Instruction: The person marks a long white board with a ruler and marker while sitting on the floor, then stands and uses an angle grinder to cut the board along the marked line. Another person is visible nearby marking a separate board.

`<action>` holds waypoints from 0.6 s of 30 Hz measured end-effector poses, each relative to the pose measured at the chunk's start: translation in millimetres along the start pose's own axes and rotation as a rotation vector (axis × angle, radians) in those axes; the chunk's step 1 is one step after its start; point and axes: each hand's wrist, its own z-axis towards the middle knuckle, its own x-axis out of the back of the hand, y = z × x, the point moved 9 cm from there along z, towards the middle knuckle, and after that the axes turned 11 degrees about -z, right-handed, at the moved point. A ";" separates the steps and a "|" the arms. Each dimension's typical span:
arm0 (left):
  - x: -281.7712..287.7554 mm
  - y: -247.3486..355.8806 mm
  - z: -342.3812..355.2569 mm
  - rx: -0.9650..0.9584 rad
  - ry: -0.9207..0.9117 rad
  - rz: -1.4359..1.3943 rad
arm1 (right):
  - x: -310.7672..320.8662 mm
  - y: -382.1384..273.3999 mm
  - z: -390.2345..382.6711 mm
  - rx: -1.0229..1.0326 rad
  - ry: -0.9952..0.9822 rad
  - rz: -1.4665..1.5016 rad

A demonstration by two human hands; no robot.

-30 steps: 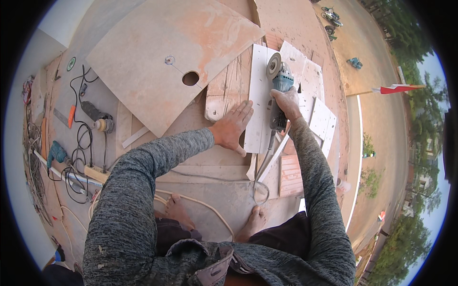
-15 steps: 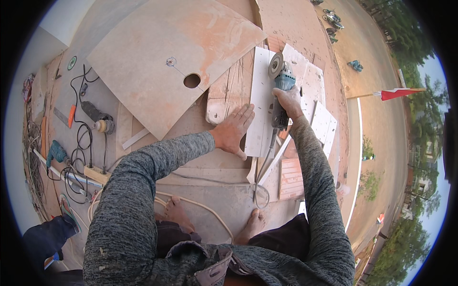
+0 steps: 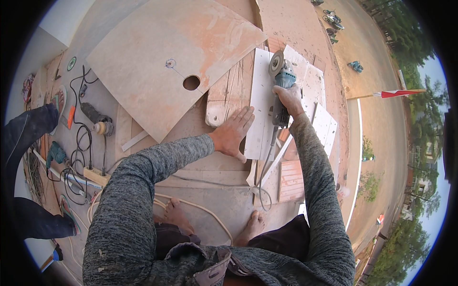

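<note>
My right hand [image 3: 289, 98] is wrapped round the body of a teal and black angle grinder [image 3: 285, 77]. Its round disc [image 3: 275, 63] is at the far end, over the upper part of a white tile strip [image 3: 262, 105]. Whether the disc touches the strip, I cannot tell. My left hand [image 3: 233, 135] lies with fingers outstretched against the strip's left edge, thumb apart. Under the strip is a worn, dusty wooden board [image 3: 230, 90]. From the grinder's rear a grey cord [image 3: 261, 183] runs down toward my feet.
A large tile [image 3: 143, 62] with a round hole lies at upper left. White offcuts [image 3: 312, 78] are stacked at right. On the left floor are a second grinder [image 3: 98, 119], a teal drill [image 3: 57, 155], an orange-handled square [image 3: 71, 117] and tangled cords. Another person's legs [image 3: 28, 128] stand there.
The other person's leg has stepped forward on the left, beside the tools. The white strip has shifted slightly down, toward me. My hands stay almost in place.
</note>
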 end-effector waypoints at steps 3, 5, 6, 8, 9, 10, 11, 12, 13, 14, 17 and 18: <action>-1.1 -3.1 -4.9 0.023 -0.013 0.009 | -8.2 -10.3 -2.0 0.014 -0.053 0.042; -1.0 -1.6 -2.6 0.022 -0.021 0.009 | -4.6 -10.7 0.6 0.017 -0.051 0.038; -0.4 -0.9 -1.8 0.018 -0.021 0.005 | -4.8 -6.8 7.1 0.019 -0.042 0.028; 0.0 -0.3 -1.9 0.016 -0.019 0.004 | -2.8 -4.5 12.7 0.016 -0.005 0.005; 0.2 0.2 -1.9 0.015 -0.016 0.004 | -1.0 -2.6 14.7 0.010 0.026 -0.009; 1.1 0.3 -2.6 0.018 -0.015 0.005 | 0.3 -4.2 14.6 0.004 0.054 -0.023; 1.1 -0.2 -2.9 0.027 -0.025 -0.003 | -2.1 -6.2 15.4 0.004 0.015 -0.028; 1.2 -0.9 -3.3 0.035 -0.035 -0.011 | -3.0 -8.2 16.7 0.004 -0.024 -0.034; 1.2 -0.7 -2.9 0.040 -0.044 -0.019 | -3.5 -9.1 17.3 0.003 -0.060 -0.041; 1.8 -0.2 -2.6 0.039 -0.042 -0.021 | -2.6 -8.1 19.4 0.004 -0.049 -0.049; 2.0 0.4 -3.0 0.041 -0.042 -0.029 | -1.9 -8.9 20.5 -0.021 -0.024 -0.041; 1.5 0.3 -3.2 0.045 -0.045 -0.033 | -2.6 -7.9 19.5 -0.050 -0.020 -0.017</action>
